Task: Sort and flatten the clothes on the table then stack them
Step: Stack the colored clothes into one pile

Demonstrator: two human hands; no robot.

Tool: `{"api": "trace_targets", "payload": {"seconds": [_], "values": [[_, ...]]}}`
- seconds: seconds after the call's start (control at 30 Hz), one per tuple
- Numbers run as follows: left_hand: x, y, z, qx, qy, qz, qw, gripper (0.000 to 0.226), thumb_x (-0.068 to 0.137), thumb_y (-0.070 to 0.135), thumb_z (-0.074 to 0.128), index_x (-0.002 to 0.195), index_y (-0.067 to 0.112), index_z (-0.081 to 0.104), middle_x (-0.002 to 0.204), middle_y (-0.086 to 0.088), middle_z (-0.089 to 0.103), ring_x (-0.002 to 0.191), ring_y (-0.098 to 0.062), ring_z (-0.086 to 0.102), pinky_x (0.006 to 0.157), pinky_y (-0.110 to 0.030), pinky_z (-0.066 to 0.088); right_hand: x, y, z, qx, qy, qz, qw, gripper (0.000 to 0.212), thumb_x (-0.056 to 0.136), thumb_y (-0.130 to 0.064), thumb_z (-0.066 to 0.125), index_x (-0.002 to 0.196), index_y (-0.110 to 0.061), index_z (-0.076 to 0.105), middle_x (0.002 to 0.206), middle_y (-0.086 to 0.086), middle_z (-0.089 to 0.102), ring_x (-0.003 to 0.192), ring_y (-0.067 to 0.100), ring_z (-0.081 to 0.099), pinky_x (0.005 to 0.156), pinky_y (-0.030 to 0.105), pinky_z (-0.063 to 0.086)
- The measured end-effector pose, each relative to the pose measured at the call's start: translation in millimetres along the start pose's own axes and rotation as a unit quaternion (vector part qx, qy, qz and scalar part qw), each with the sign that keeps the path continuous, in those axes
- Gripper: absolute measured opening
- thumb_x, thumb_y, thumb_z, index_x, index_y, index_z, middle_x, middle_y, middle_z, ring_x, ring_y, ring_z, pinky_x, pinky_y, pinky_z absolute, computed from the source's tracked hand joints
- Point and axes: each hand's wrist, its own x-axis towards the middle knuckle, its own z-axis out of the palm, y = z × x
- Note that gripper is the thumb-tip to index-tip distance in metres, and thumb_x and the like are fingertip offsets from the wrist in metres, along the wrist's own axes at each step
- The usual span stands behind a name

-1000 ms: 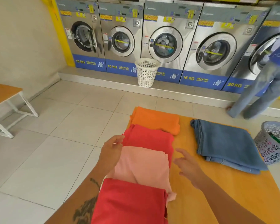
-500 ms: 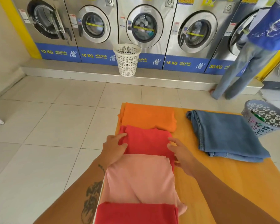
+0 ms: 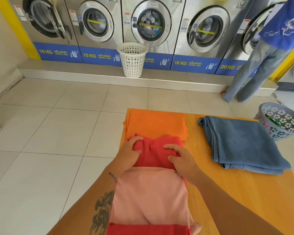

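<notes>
Folded clothes lie in a row down the left side of the yellow table (image 3: 244, 192): an orange garment (image 3: 157, 123) at the far end, then a red garment (image 3: 155, 153), a pink garment (image 3: 149, 197), and another red garment (image 3: 148, 229) at the bottom edge. My left hand (image 3: 128, 153) grips the red garment's left side and my right hand (image 3: 180, 158) grips its right side; the cloth bunches up between them. Folded blue jeans (image 3: 241, 143) rest on the table's right side.
A grey laundry basket (image 3: 282, 121) stands at the table's far right corner. A white basket (image 3: 132, 59) sits on the step before a row of washing machines (image 3: 149, 24). A person in jeans (image 3: 255, 65) stands at the right machine. Tiled floor lies left.
Both hands reached forward from above the pink garment and closed on the red garment's two sides, which now wrinkles between them. The view tilted down and nearer.
</notes>
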Motion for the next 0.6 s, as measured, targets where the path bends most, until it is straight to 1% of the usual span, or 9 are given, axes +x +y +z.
{"api": "trace_targets", "payload": {"seconds": [0.07, 0.1, 0.13, 0.17, 0.2, 0.23, 0.33, 0.43, 0.6], "values": [[-1.6, -1.9, -4.2, -0.029, 0.015, 0.014, 0.999, 0.049, 0.091, 0.011, 0.058, 0.115, 0.055, 0.056, 0.137, 0.005, 0.047, 0.113, -0.019, 0.055, 0.089, -0.033, 0.052, -3.0, 0.4, -2.3, -0.03, 0.012, -0.04, 0.999, 0.044, 0.093, 0.001, 0.05, 0.115, -0.033, 0.067, 0.112, -0.013, 0.062, 0.048, 0.002, 0.053, 0.045, 0.019, 0.044], [-2.4, -2.2, -6.4, -0.039, 0.027, 0.026, 0.999, 0.05, 0.09, 0.01, 0.059, 0.113, 0.055, 0.057, 0.136, 0.006, 0.049, 0.113, -0.018, 0.056, 0.09, -0.036, 0.054, -4.6, 0.4, -4.6, -0.037, 0.017, -0.053, 0.998, 0.044, 0.093, 0.001, 0.051, 0.115, -0.033, 0.066, 0.113, -0.015, 0.063, 0.05, 0.001, 0.055, 0.046, 0.016, 0.044], [-3.0, -1.4, -8.1, -0.05, 0.041, 0.039, 0.997, 0.051, 0.09, 0.009, 0.059, 0.113, 0.055, 0.057, 0.136, 0.007, 0.05, 0.114, -0.018, 0.056, 0.091, -0.038, 0.055, -5.8, 0.5, -8.0, -0.041, 0.023, -0.066, 0.997, 0.044, 0.093, 0.0, 0.051, 0.115, -0.035, 0.066, 0.114, -0.018, 0.062, 0.058, -0.001, 0.06, 0.051, 0.014, 0.047], [-3.1, 0.3, -8.9, -0.061, 0.054, 0.053, 0.995, 0.052, 0.09, 0.008, 0.059, 0.114, 0.053, 0.058, 0.136, 0.008, 0.051, 0.114, -0.016, 0.056, 0.091, -0.039, 0.056, -6.5, 0.2, -11.9, -0.043, 0.032, -0.077, 0.996, 0.044, 0.093, -0.001, 0.052, 0.115, -0.037, 0.066, 0.116, -0.022, 0.061, 0.073, -0.003, 0.063, 0.062, 0.014, 0.051], [-2.6, 2.8, -9.2, -0.069, 0.067, 0.068, 0.993, 0.051, 0.091, 0.007, 0.058, 0.116, 0.052, 0.058, 0.135, 0.009, 0.051, 0.115, -0.016, 0.057, 0.092, -0.039, 0.056, -5.7, -0.9, -16.2, -0.046, 0.044, -0.088, 0.994, 0.044, 0.093, -0.002, 0.053, 0.115, -0.039, 0.066, 0.117, -0.024, 0.06, 0.09, -0.004, 0.062, 0.074, 0.016, 0.052], [-1.2, 7.0, -9.4, -0.072, 0.08, 0.083, 0.991, 0.051, 0.091, 0.008, 0.058, 0.117, 0.051, 0.058, 0.135, 0.01, 0.052, 0.115, -0.015, 0.057, 0.092, -0.04, 0.055, -3.6, -2.5, -20.5, -0.046, 0.056, -0.097, 0.993, 0.044, 0.093, -0.004, 0.054, 0.115, -0.04, 0.065, 0.117, -0.024, 0.06, 0.099, -0.004, 0.058, 0.081, 0.019, 0.05], [12.6, 25.9, -13.0, -0.067, 0.111, 0.112, 0.985, 0.049, 0.092, 0.011, 0.057, 0.117, 0.053, 0.057, 0.131, 0.011, 0.055, 0.114, -0.013, 0.058, 0.095, -0.04, 0.053, 13.6, -14.9, -33.0, -0.033, 0.08, -0.11, 0.99, 0.041, 0.094, -0.007, 0.055, 0.114, -0.042, 0.065, 0.111, -0.026, 0.059, 0.094, -0.008, 0.056, 0.077, 0.02, 0.049], [40.9, 48.1, -19.4, -0.05, 0.126, 0.133, 0.982, 0.049, 0.092, 0.01, 0.056, 0.117, 0.052, 0.057, 0.131, 0.009, 0.055, 0.114, -0.012, 0.058, 0.096, -0.038, 0.053, 44.0, -31.8, -44.4, -0.034, 0.109, -0.114, 0.987, 0.038, 0.095, -0.015, 0.055, 0.115, -0.045, 0.064, 0.112, -0.027, 0.058, 0.095, -0.003, 0.057, 0.08, 0.022, 0.048], [105.8, 78.7, -31.0, 0.011, 0.137, 0.164, 0.977, 0.047, 0.092, 0.009, 0.054, 0.123, 0.044, 0.056, 0.127, 0.005, 0.055, 0.11, -0.014, 0.056, 0.098, -0.033, 0.048, 113.9, -53.2, -55.2, -0.003, 0.151, -0.096, 0.984, 0.036, 0.095, -0.014, 0.055, 0.123, -0.035, 0.065, 0.121, -0.011, 0.06, 0.104, 0.009, 0.057, 0.086, 0.024, 0.049]]}}
